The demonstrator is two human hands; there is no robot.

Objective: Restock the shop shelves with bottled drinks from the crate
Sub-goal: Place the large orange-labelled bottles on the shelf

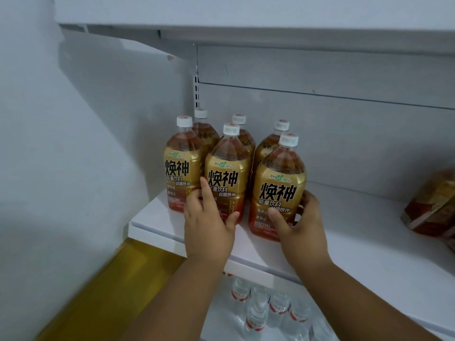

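Observation:
Several gold-labelled bottles of amber drink with white caps stand in two rows on the white shelf (344,242). My left hand (206,225) wraps around the base of the front middle bottle (225,175), thumb on its right side. My right hand (299,222) grips the lower part of the front right bottle (278,183), thumb on the label and fingers round its right side. The front left bottle (178,166) stands free beside my left hand. Three more bottles stand behind, partly hidden. No crate is in view.
A plastic-wrapped pack of the same drinks (433,205) lies on the shelf at the right edge. Clear water bottles with red labels (261,308) fill the shelf below. A white wall (73,143) closes the left side, and another shelf (270,25) hangs overhead.

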